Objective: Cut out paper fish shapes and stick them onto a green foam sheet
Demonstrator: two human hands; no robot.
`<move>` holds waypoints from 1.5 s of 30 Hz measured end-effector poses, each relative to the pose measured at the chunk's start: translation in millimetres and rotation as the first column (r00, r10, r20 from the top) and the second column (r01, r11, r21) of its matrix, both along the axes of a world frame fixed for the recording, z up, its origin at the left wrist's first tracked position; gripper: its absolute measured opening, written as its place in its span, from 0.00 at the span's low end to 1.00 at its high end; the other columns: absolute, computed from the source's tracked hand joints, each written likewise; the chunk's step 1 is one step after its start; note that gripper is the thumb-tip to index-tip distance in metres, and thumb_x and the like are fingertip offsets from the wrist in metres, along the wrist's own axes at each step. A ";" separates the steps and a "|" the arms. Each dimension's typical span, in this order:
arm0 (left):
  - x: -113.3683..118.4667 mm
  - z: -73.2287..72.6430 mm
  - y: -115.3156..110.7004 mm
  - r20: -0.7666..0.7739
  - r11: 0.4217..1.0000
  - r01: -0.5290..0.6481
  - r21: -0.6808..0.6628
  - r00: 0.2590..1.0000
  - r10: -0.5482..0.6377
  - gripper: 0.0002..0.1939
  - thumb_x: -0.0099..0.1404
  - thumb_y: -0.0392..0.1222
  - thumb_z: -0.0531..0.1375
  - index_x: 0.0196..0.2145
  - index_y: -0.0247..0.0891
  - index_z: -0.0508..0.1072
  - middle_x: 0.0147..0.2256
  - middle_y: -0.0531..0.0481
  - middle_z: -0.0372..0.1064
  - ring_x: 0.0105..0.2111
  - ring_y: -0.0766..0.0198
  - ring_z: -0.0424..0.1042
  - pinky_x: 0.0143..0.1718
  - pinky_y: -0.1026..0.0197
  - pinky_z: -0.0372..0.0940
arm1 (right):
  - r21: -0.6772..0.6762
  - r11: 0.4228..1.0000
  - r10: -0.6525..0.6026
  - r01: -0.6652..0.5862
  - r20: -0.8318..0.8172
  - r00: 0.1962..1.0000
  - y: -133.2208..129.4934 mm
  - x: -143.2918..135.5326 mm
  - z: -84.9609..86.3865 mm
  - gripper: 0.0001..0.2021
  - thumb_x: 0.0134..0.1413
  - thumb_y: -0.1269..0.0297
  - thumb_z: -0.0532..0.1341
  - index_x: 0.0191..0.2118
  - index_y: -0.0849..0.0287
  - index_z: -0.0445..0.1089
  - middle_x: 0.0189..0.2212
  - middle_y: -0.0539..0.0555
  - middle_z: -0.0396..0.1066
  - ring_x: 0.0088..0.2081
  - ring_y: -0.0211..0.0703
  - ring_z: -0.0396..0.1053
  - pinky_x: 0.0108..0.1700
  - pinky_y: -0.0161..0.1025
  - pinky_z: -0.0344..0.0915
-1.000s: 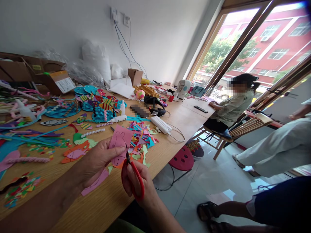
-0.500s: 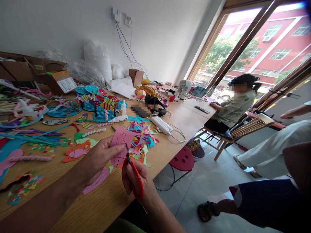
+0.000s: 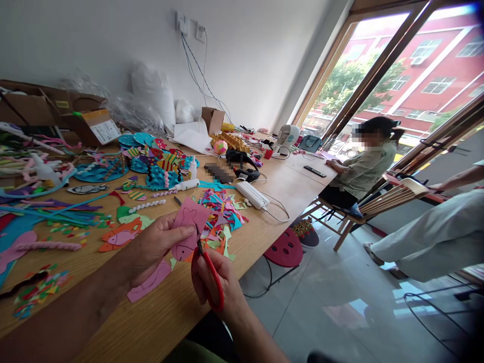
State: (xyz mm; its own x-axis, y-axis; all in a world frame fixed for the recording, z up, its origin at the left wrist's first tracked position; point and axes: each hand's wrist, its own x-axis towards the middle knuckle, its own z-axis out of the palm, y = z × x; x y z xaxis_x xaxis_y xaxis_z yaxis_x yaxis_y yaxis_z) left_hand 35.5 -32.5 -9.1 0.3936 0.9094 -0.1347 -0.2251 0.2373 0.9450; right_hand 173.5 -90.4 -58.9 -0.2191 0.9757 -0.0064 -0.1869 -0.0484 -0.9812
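Note:
Between thumb and fingers, my left hand (image 3: 166, 236) grips a piece of pink paper (image 3: 189, 214) with a fish outline drawn on it. My right hand (image 3: 221, 280) is closed around the red handles of a pair of scissors (image 3: 218, 287). Their dark blades are at the right edge of the paper, beside the drawn fish. Below my left hand, a pink paper offcut (image 3: 149, 283) lies on the wooden table (image 3: 159, 327). Orange and pink paper fish (image 3: 121, 234) rest left of my left hand.
Colourful paper scraps (image 3: 223, 209) are heaped behind the scissors. A white power strip (image 3: 252, 195), glue bottles and blue crafted pieces (image 3: 162, 179) stand farther back. A red stool (image 3: 283, 247) is beside the table. One person (image 3: 372, 159) sits at the far end; another stands at right.
The person in dark shorts at the lower right has moved almost out of view. My hands, the pink paper and the scissors have barely shifted.

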 end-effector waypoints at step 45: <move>-3.7 3.5 2.1 -0.085 0.991 0.101 0.083 0.992 -0.094 0.07 0.53 0.43 0.66 0.30 0.39 0.77 0.24 0.52 0.74 0.24 0.66 0.69 0.25 0.68 0.64 | -0.062 0.998 -0.018 0.023 0.077 0.997 -1.1 3.4 0.6 0.28 0.44 0.34 0.58 0.20 0.58 0.57 0.11 0.44 0.56 0.13 0.28 0.51 0.15 0.28 0.45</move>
